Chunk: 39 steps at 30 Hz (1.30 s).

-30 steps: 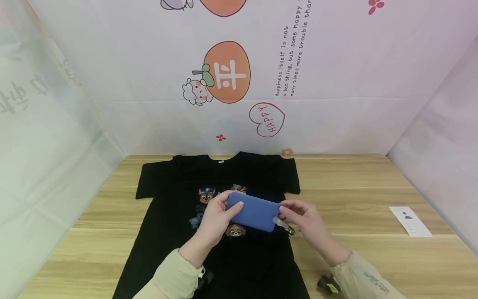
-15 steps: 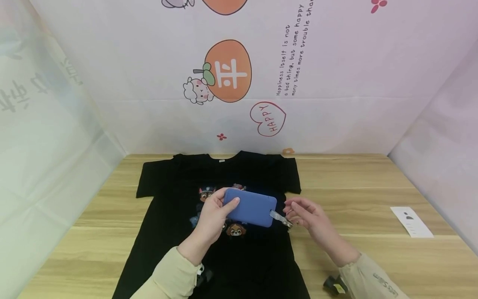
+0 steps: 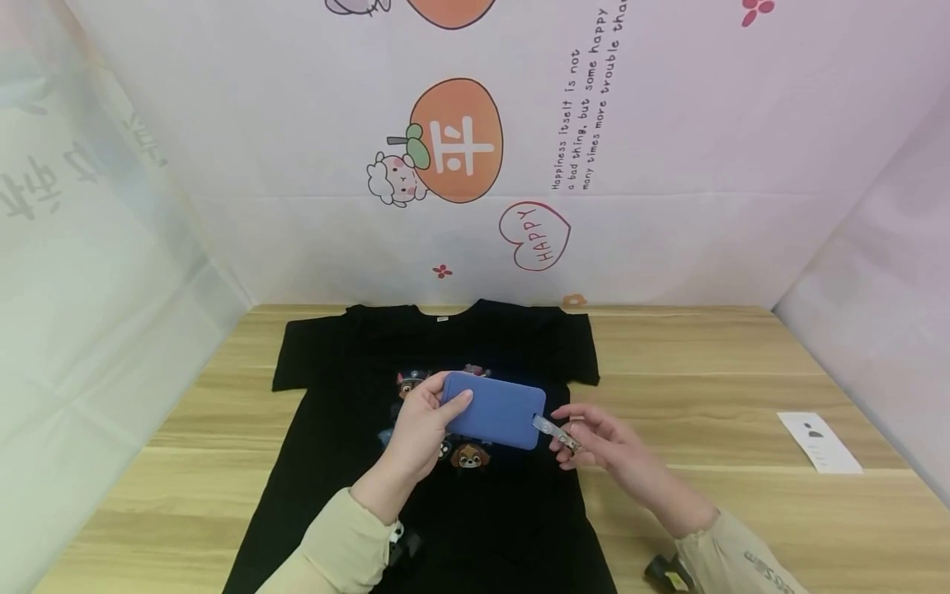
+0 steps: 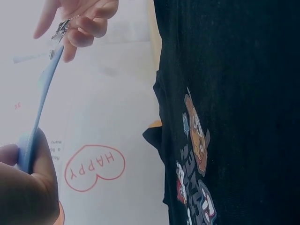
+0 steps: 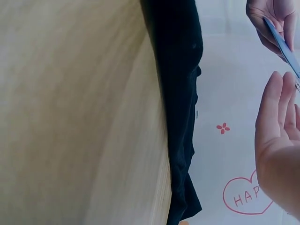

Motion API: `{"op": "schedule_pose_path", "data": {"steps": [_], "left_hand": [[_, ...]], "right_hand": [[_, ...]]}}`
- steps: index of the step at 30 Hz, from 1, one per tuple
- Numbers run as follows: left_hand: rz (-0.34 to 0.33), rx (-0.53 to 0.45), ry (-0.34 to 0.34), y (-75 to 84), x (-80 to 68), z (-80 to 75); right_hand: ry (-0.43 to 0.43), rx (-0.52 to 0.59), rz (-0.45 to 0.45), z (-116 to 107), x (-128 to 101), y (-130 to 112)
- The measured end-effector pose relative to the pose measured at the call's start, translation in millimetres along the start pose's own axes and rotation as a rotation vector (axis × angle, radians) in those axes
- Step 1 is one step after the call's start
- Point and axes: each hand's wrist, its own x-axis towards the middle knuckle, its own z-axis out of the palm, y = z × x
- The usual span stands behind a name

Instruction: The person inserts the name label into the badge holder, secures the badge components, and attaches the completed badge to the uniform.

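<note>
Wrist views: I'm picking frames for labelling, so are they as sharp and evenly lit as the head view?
Head view: evenly lit, sharp on the blue card holder and black T-shirt. Left wrist view: the left hand is close and soft, the backdrop washed out. Right wrist view: the right hand and the table are blurred.

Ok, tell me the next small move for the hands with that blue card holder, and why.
Probably pinch the metal clip open with the right hand, since its fingers already sit at the clip. The left hand grips the blue card holder by its far end, above the black T-shirt, so it is steadied.
</note>
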Motion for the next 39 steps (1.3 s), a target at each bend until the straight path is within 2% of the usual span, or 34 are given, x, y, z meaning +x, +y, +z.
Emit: {"op": "schedule_pose_path", "data": {"steps": [4,11,21,25,28,39], "left_hand": [[-0.002,-0.01,0.002,-0.5,0.5,-0.8],[-0.011,-0.027,-0.011,-1.6,1.9,-3.0],[-0.055,-0.03,-0.042,-1.5,1.4,-7.1],[-0.093,-0.023,-0.067,-1.3,1.2,-8.2],[-0.129,-0.017,-0.089,-1.4,1.2,-7.5],[-0.174,0.017,-0.157,-3.1,0.5,-6.0]], "right_hand": [[-0.006,-0.015,-0.005,1.4,-0.3,-0.3],[0.061,-0.113,0.013,3.2,-0.2,-1.6],[0.047,-0.144,0.007,3.8,0.1,-2.7],[0.048,-0.105,-0.007,4.5,-0.9,-1.8],[0.044,-0.035,-0.02,5.2,-1.3,-2.1],[-0.001,0.115,-0.105,7.6,1.2,-9.7]]}}
